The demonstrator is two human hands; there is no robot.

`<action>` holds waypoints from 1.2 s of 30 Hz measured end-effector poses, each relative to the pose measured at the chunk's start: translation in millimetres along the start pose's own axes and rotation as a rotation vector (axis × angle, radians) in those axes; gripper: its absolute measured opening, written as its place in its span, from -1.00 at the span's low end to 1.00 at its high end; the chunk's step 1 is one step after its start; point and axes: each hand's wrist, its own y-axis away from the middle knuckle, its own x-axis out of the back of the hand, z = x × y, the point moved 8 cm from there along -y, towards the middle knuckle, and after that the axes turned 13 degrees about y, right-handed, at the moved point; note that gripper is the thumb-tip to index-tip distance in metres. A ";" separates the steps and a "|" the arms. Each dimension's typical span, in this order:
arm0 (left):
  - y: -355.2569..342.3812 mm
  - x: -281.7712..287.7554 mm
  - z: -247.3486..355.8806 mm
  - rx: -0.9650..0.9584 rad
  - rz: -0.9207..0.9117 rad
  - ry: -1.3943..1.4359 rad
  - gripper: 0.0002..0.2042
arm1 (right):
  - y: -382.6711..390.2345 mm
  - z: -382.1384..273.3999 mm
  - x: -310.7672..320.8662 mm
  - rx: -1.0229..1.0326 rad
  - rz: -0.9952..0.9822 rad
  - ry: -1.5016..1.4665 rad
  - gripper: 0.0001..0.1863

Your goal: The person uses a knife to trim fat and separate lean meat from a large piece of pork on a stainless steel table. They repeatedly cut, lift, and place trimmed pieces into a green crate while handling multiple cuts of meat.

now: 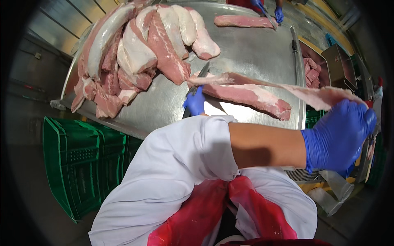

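Observation:
My left arm crosses over to the right. Its blue-gloved left hand (340,133) is closed around the end of a long pale strip of fat (303,93), stretched taut above the table. Below the strip, a long pork loin (246,98) lies on the steel table (242,53). My right hand (195,101), also gloved, is on the left side beneath my left arm, gripping a knife (203,70). The blade sits at the loin's left end, where the strip is still joined. My left sleeve hides most of the right forearm.
Untrimmed loins (135,53) are piled at the table's left. Across the table, a co-worker's gloved hand (279,14) is by another loin (242,21), with a knife. Green crates (74,160) stand at lower left. A bin of meat pieces (312,71) is at the right.

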 end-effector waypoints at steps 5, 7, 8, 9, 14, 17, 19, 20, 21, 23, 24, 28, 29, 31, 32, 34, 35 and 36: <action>-51.8 16.1 0.2 -0.089 -0.189 0.061 -0.67 | 28.0 3.6 -18.3 -0.041 -0.130 -0.129 -0.43; -74.2 19.5 6.9 -0.111 -0.238 0.077 -0.67 | 45.0 2.6 -25.6 -0.052 -0.229 -0.141 -0.38; -85.6 10.7 3.1 -0.103 -0.311 0.096 -0.66 | 55.4 2.0 -29.0 -0.054 -0.286 -0.135 -0.35; -96.7 -3.2 -3.1 -0.093 -0.388 0.121 -0.66 | 66.0 -0.6 -28.7 -0.049 -0.351 -0.131 -0.32; -98.9 55.7 -5.1 0.112 -0.416 0.125 -0.68 | 158.2 -21.5 -4.1 0.131 -0.797 0.199 -0.18; -51.8 145.9 -31.0 0.406 -0.268 0.047 -0.69 | 196.1 -17.8 94.4 0.425 -0.864 0.644 -0.09; 2.0 217.9 -61.7 0.647 -0.142 0.000 -0.69 | 222.6 11.2 195.6 0.296 -0.796 0.791 -0.08; 39.7 265.6 -55.4 0.791 -0.065 -0.093 -0.69 | 241.8 21.8 232.7 0.238 -0.827 0.845 -0.08; 84.8 304.1 -51.3 0.950 -0.014 -0.174 -0.69 | 262.3 41.6 273.5 0.128 -0.877 0.809 -0.08; 206.6 358.1 -63.4 1.330 -0.035 -0.317 -0.69 | 299.0 77.8 361.1 -0.045 -0.733 0.630 -0.09; 278.1 380.4 -66.5 1.513 -0.140 -0.421 -0.68 | 315.4 94.2 400.0 -0.082 -0.619 0.497 -0.08; 442.4 303.9 -85.3 1.096 -0.930 -0.725 -0.35 | 348.1 107.8 477.2 -0.132 -0.224 0.302 -0.11; 436.0 230.1 -95.6 1.033 -0.860 -0.544 -0.31 | 347.0 105.6 486.9 -0.118 -0.144 0.333 -0.11; 431.6 104.8 -114.3 0.910 -0.878 -0.327 -0.29 | 335.1 100.7 494.4 -0.111 -0.064 0.416 -0.13; 420.1 50.7 -116.8 0.908 -0.864 -0.269 -0.28 | 327.4 98.3 492.5 -0.127 -0.042 0.460 -0.14; 424.6 -27.0 -126.7 0.739 -0.965 -0.358 -0.28 | 313.2 96.5 490.5 -0.121 -0.006 0.590 -0.18; 422.8 -55.6 -136.9 0.720 -0.971 -0.298 -0.45 | 311.5 98.1 489.8 -0.098 -0.006 0.654 -0.19; 430.2 -67.2 -150.0 0.751 -1.007 -0.407 -0.57 | 307.6 98.8 488.1 -0.071 -0.021 0.722 -0.20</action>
